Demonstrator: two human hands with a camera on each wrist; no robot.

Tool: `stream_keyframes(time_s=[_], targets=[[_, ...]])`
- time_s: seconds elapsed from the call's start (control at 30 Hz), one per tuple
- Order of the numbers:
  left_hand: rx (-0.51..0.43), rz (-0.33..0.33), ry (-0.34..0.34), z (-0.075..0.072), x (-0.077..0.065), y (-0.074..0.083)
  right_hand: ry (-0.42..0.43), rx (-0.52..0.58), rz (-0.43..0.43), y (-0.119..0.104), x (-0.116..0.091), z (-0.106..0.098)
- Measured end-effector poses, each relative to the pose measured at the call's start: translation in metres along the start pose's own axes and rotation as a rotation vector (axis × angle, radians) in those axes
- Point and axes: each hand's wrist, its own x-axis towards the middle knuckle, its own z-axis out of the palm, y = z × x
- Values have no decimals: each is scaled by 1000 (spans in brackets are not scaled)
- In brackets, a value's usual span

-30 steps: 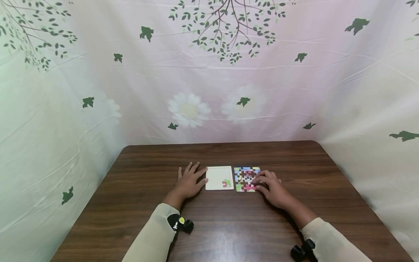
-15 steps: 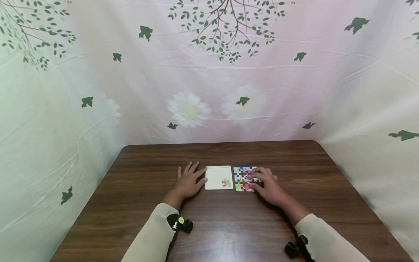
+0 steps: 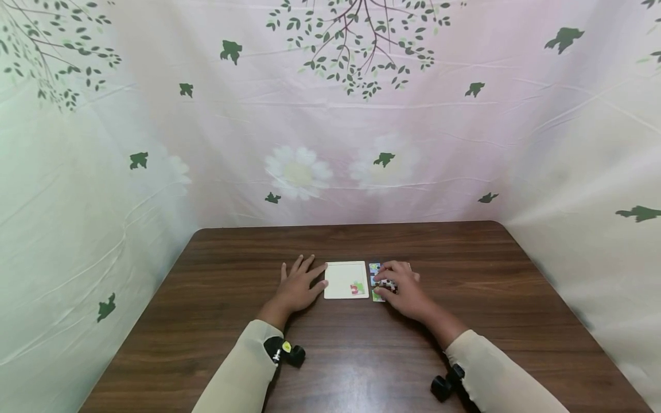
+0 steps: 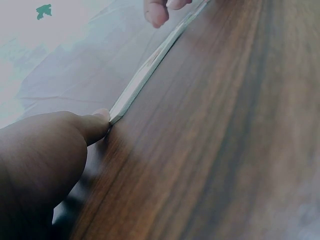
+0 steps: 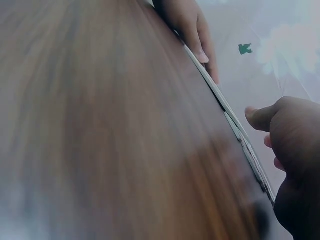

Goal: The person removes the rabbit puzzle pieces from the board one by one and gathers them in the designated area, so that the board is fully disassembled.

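My left hand (image 3: 298, 289) lies on the table with fingers spread, its thumb and index finger at the left edge of a cream puzzle tray (image 3: 341, 277). In the left wrist view, the thumb (image 4: 97, 125) touches the tray's corner. Green and pink puzzle pieces (image 3: 357, 288) fill the tray's lower right part. Over a block of colourful jigsaw pieces (image 3: 375, 294) right of the tray, my right hand (image 3: 405, 289) hovers with bent fingers, covering most of them. Its thumb (image 5: 257, 118) is raised above the pieces; I cannot tell whether a piece is between the fingertips.
The brown wooden table (image 3: 341, 355) extends around the tray and pieces. A pale cloth (image 3: 330, 126) printed with leaves, birds and daisies hangs behind its far edge and along both sides. Each wrist wears a small black camera (image 3: 295, 356).
My right hand has moved left across the jigsaw pieces, from their right side to near the tray, and covers more of them. The left hand and tray have stayed in place.
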Motion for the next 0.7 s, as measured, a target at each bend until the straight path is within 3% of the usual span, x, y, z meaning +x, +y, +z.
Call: stream_keyframes(time_s=[0.7], targets=[[-17, 1, 3, -1, -1, 1, -98, -57, 39, -20, 18, 17]])
